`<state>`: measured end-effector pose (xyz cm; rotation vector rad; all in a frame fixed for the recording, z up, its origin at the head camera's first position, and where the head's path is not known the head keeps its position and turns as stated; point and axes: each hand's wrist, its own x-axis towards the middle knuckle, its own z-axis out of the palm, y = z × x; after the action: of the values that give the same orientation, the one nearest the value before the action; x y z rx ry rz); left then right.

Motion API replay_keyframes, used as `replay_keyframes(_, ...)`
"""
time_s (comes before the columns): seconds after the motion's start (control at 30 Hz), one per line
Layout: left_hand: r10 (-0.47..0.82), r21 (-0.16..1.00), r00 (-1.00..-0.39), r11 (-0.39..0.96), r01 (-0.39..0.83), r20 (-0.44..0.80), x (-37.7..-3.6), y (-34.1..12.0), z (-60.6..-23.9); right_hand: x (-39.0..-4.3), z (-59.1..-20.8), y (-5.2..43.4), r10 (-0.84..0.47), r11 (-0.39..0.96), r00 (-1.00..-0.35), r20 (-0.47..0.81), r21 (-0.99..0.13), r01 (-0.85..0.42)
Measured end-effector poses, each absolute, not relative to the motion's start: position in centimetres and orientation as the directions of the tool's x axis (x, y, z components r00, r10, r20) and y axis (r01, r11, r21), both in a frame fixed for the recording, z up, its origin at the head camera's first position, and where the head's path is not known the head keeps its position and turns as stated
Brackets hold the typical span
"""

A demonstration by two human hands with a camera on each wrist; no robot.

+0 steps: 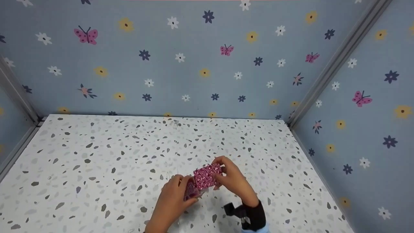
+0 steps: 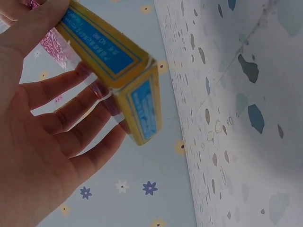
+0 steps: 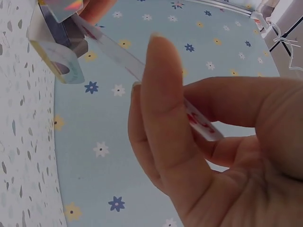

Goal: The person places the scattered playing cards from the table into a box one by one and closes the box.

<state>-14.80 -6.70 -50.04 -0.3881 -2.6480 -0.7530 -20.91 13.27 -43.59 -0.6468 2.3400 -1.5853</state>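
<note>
Evenly lit head view; both wrist views dimmer and partly blurred.

Soft, diffuse light fills the head view, leaving only faint shadows on the white speckled terrazzo tabletop (image 1: 97,168) and no glare. The blue flowered wall panels (image 1: 194,64) splay outward near the edges. Both wrist views look darker and greyish, and the right hand (image 3: 227,156) sits close and soft-focused.

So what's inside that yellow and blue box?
The pink patterned cards pinched by the right hand sit at the yellow and blue box; the left hand hides its inside.
</note>
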Motion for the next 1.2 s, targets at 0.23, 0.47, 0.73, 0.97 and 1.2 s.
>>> replay_keyframes(0.23, 0.144, 0.452, -0.900, 0.825, 0.338, 0.412, -14.8, -6.8, -50.1, -20.8, -43.8, 12.9, -0.495, 0.362, -0.869, 0.001, -0.909, -0.207)
replay_keyframes(0.47, 0.147, 0.465, -0.903, 0.817, 0.341, 0.404, -14.8, -6.8, -50.1, -20.3, -43.6, 12.1, -0.528, 0.443, -0.849, -0.001, -0.854, -0.274)
replay_keyframes(0.73, 0.143, 0.473, -0.904, 0.813, 0.340, 0.404, -14.8, -6.8, -50.2, -20.1, -43.4, 12.0, -0.508, 0.473, -0.860, 0.049, -0.819, -0.326)
replay_keyframes(0.97, 0.141, 0.462, -0.896, 0.817, 0.345, 0.421, -14.9, -6.8, -50.2, -20.6, -44.0, 12.0, -0.511, 0.490, -0.857, 0.067, -0.796, -0.354)
replay_keyframes(1.2, 0.144, 0.473, -0.903, 0.812, 0.342, 0.405, -15.0, -6.7, -50.2, -20.2, -44.2, 11.4, -0.573, 0.533, -0.818, 0.045, -0.738, -0.414)
